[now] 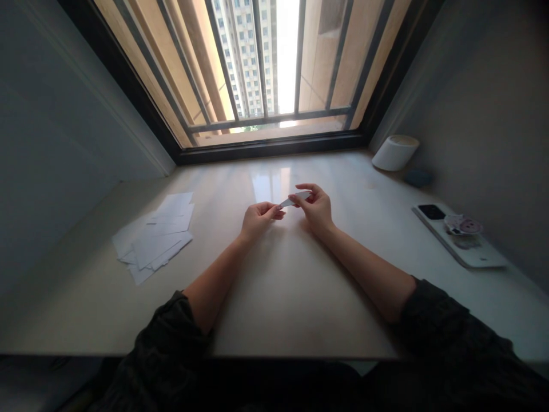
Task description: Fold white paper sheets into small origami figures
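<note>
A small, narrow piece of white paper (pixel 290 201), seemingly folded, is held above the tabletop between both hands. The fingertips of my left hand (pixel 258 220) pinch its lower left end. At its right end, my right hand (pixel 318 209) grips it between thumb and fingers, with the index finger raised and curved over it. My fingers cover parts of the paper, so its full shape cannot be made out. To the left of my hands lies a loose, overlapping pile of white paper sheets (pixel 156 237).
The pale, glossy tabletop (pixel 274 309) reaches back to a barred window (pixel 274 146). A white phone (pixel 476 254) with a round decorated grip lies at the right. Behind it are a white cylindrical object (pixel 394 153) and a dark rounded object (pixel 418 178) near the wall.
</note>
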Motion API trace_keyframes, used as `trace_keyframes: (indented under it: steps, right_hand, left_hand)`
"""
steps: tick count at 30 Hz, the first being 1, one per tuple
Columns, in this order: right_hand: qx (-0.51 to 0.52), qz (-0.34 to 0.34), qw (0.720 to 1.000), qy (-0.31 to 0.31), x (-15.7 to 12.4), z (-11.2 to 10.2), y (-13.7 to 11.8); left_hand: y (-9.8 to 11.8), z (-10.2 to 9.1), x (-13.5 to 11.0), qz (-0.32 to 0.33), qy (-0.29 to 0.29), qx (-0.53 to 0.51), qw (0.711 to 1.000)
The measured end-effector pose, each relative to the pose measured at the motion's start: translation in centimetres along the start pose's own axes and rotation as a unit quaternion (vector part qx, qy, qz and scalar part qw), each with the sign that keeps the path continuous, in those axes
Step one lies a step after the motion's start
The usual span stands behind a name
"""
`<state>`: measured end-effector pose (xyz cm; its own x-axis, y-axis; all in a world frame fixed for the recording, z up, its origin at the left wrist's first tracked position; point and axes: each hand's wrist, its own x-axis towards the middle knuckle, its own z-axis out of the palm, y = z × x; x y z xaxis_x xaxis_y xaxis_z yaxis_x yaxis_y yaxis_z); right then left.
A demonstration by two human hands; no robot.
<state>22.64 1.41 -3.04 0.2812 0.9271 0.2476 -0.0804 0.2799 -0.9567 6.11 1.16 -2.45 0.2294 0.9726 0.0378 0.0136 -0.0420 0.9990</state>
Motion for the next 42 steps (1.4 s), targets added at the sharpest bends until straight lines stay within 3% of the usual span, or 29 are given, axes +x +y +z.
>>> trace_keyframes:
  steps: [3,8,10,14,19,22,28,42]
  right_hand:
    - [-0.008,-0.019,0.999,-0.025,-0.1,0.0,0.2]
    - [0.018,-0.005,0.989,-0.149,-0.3,0.1,0.5]
    - [0.024,0.000,0.985,-0.171,-0.3,0.2,0.6]
    - [0.050,0.024,0.988,-0.142,-0.3,0.3,0.4]
    - [0.073,0.066,0.989,-0.112,-0.3,0.3,0.0]
    - [0.042,0.083,0.987,-0.131,-0.4,0.2,0.1]
    - [-0.098,-0.007,0.982,-0.164,-0.8,0.0,0.3]
    - [-0.213,-0.161,0.952,-0.148,-1.6,0.0,-0.3]
  left_hand:
    - [0.0,0.0,-0.3,0.022,0.012,0.056,0.998]
    - [0.3,0.1,-0.5,0.056,-0.018,0.084,0.995]
    - [0.4,0.0,-0.5,0.063,-0.016,0.097,0.993]
    - [0.5,0.0,-0.4,0.065,0.005,0.127,0.990]
    - [0.1,0.0,0.0,0.028,0.067,0.029,0.997]
    - [-0.1,0.0,0.1,0.018,0.085,-0.022,0.996]
    - [0.3,0.3,-0.3,0.018,0.036,-0.029,0.999]
    - [0.2,0.2,-0.2,0.008,0.061,0.001,0.998]
